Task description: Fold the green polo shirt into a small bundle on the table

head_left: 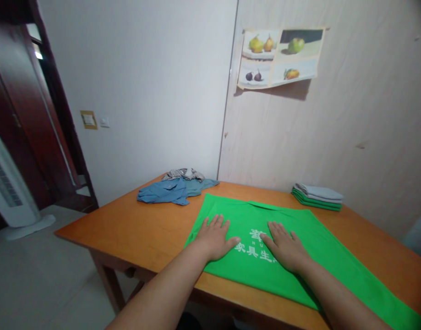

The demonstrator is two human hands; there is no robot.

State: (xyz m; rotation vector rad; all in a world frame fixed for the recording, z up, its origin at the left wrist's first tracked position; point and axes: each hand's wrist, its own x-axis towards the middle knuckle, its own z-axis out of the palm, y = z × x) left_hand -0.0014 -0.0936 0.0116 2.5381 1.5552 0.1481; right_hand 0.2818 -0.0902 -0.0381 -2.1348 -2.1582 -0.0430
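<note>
A bright green T-shirt (pixel 241 270) with white printed characters lies spread on the wooden table (pixel 128 229), one end running off toward the lower right. My left hand (pixel 215 238) rests flat on the left part of the cloth, fingers apart, thumb beside the print. Flat on the fabric to the right of the print, my right hand (pixel 286 245) covers some of the lettering. Neither hand grips anything.
Crumpled blue clothes (pixel 165 191) and a striped garment (pixel 184 174) lie at the table's back left. A folded stack of grey and green clothes (pixel 316 197) sits at the back right, near the wall. A white tower fan (pixel 11 188) stands on the floor at left.
</note>
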